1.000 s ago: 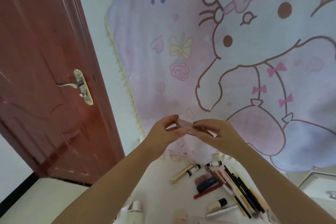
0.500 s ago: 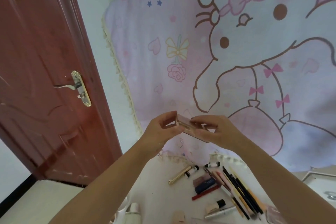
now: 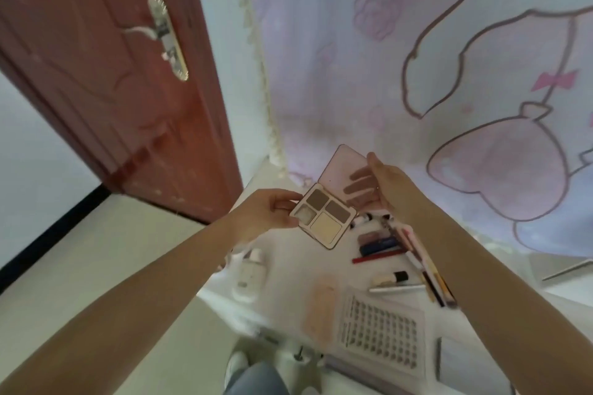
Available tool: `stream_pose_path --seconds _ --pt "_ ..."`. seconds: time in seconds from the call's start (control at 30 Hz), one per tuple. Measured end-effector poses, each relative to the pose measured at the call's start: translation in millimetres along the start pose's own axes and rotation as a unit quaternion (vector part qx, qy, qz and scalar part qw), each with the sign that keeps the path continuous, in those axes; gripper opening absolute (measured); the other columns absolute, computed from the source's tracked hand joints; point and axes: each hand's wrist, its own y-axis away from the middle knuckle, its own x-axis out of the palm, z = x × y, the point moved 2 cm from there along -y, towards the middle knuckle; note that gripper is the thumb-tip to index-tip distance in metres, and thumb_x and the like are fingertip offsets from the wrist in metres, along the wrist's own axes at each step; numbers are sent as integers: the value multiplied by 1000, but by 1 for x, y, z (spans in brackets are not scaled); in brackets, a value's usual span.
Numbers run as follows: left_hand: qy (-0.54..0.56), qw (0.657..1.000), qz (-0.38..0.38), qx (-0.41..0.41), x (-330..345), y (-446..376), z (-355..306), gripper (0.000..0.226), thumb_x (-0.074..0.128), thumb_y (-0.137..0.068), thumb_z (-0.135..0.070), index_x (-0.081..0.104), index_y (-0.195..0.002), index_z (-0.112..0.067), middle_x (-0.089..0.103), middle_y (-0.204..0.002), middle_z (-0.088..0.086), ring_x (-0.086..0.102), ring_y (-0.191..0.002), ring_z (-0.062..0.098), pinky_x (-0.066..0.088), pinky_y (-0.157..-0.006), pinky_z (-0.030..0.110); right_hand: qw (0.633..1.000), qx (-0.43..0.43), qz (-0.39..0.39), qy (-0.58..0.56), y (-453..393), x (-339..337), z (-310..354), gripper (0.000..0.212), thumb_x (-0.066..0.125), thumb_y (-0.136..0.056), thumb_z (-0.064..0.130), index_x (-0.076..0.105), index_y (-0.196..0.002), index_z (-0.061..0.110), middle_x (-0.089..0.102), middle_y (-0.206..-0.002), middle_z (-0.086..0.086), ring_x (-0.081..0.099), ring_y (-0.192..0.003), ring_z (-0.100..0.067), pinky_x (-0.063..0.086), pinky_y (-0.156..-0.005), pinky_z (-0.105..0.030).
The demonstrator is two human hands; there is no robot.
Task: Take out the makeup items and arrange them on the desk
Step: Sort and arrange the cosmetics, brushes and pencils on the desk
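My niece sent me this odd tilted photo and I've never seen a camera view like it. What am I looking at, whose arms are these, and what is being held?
There is no machine here. The picture comes from a wide-angle camera worn on a person's head, looking forward and down, so the two arms reaching in are the wearer's own.

The left hand pinches the corner of an open makeup palette with four powder pans, while the right hand holds back its pink lid.

Below is a white desk where items are laid out: a row of pencils, a red pencil, a white bottle and a tray of false-lash clusters. Behind are a red door and a cartoon curtain.
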Motion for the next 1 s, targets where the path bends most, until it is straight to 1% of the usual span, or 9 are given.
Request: stream_pose_path --seconds 0.1,0.2,0.33,0.43,0.53,0.67,0.77,0.9,1.0 --pt "-36 998 -21 -55 -8 18 45 42 59 -76 16 55 -113 -3 65 -76 0 64 -58 -3 51 -61 10 998 45 28 33 -23 27 -37 47 35 -95 43 62 -79 8 71 -60 -2 67 -53 -15 55 -53 -21" --pt "-88 991 -34 -96 -9 36 82 46 63 -77 9 53 -121 -4 61 -80 -3 62 -60 -6 49 -59 7 992 61 43 106 -38 54 -75 38 38 -96 33 59 -74 11 68 -54 4 52 -45 -12 41 -40 -17" --pt "-81 981 -71 -161 1 56 126 48 62 -79 8 51 -125 -2 61 -100 12 61 -69 14 52 -56 11 974 51 82 203 -46 79 -115 33 38 -97 20 56 -71 12 65 -65 2 39 -48 -13 30 -38 -16" --pt "-81 971 -117 -191 19 68 151 49 63 -80 4 50 -127 -6 63 -105 15 60 -70 15 52 -57 11 959 39 107 261 -44 89 -131 35 36 -97 19 54 -67 17 65 -73 -1 47 -50 -2 35 -43 -7" --pt "-72 964 -153 -203 35 73 164 47 63 -81 -1 51 -126 -8 67 -98 13 59 -62 8 51 -61 10 954 39 107 277 -43 90 -143 32 38 -96 18 58 -73 11 65 -77 -3 48 -60 -3 38 -60 -14" --pt "-51 951 -210 -220 43 73 173 30 65 -80 -5 58 -109 -5 61 -77 0 55 -56 2 45 -56 4 955 41 90 281 -44 87 -151 28 40 -96 19 60 -81 8 64 -80 -4 47 -62 -3 38 -71 -24" --pt "-33 934 -266 -236 44 70 178 17 68 -78 -7 60 -93 -5 57 -65 -6 56 -58 6 43 -50 2 954 36 77 287 -47 86 -151 27 40 -95 21 60 -80 11 64 -82 -4 47 -61 -3 37 -74 -27" --pt "25 910 -318 -264 49 68 184 21 71 -75 -7 53 -69 -17 60 -67 -2 63 -77 22 50 -66 20 951 28 63 301 -51 85 -151 29 39 -95 21 58 -74 14 62 -84 -3 45 -61 -4 37 -74 -28" --pt "55 900 -334 -275 51 67 185 24 71 -75 -8 52 -67 -21 63 -71 1 65 -85 27 53 -80 34 953 23 54 298 -51 85 -149 38 39 -95 22 49 -57 25 53 -64 6 42 -59 -5 35 -64 -23"
